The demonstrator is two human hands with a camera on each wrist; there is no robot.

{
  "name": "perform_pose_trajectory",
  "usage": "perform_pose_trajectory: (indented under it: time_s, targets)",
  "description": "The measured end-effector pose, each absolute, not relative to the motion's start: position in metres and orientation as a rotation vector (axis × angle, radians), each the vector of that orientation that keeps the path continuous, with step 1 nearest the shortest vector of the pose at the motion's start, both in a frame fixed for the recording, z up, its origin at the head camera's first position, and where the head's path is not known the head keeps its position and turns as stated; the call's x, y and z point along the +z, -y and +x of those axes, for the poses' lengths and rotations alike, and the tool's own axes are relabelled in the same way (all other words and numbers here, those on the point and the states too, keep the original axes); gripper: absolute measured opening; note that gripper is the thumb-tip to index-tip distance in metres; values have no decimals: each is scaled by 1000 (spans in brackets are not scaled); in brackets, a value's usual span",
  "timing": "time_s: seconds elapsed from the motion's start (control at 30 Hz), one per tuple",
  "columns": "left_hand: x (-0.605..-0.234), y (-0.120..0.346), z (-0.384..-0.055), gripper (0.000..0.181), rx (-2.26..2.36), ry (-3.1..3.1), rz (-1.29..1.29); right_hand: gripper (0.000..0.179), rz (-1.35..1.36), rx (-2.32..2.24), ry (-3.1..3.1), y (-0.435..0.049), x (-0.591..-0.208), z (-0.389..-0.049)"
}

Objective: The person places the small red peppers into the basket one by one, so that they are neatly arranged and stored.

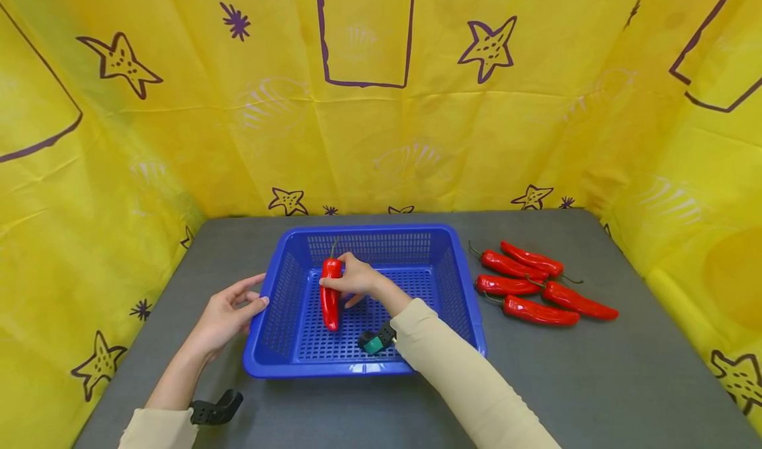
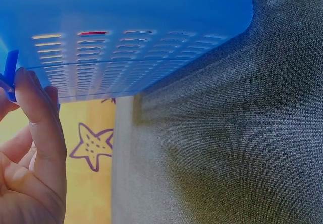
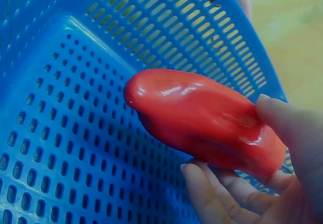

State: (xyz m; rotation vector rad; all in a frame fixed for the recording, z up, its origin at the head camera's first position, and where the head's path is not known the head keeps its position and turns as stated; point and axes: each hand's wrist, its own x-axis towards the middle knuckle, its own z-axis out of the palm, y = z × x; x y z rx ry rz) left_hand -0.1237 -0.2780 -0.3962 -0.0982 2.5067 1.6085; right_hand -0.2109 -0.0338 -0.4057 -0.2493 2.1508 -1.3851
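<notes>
A long red chili pepper [image 1: 331,295] with a green stem is held in my right hand [image 1: 357,277], over the left part of a blue plastic basket [image 1: 363,369]. In the right wrist view, the thumb lies on one side of the pepper [image 3: 192,115] and fingers curl beneath it; its rounded tip points away from the hand, above the slotted basket floor. At the basket's left side, my left hand [image 1: 229,313] grips the rim, with the thumb at its edge. The left wrist view has those fingers [image 2: 43,118] bent at the rim, outside the slotted wall.
Several more red peppers [image 1: 538,311] lie in a loose group on the grey table [image 1: 595,383], right of the basket. Behind and beside the table hangs a yellow cloth [image 1: 369,151] printed with starfish. Black straps with small devices sit at both wrists.
</notes>
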Motion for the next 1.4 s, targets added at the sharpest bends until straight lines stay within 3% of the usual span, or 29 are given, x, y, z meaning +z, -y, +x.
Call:
perform_pose_trajectory:
  time_s: [0.67,1.03,1.4]
  targets:
    - [-397,278,-124,61,1595,-2515,-106,62,-212,-1252,-2157,54,-418,-208]
    - [-396,278,-125,61,1564,-2532,-102,49,-221,-1152,-2196,65,-419,-203]
    - [-395,278,-124,61,1557,-2535,-107,53,-169,-1065,-2277,72,-423,-204]
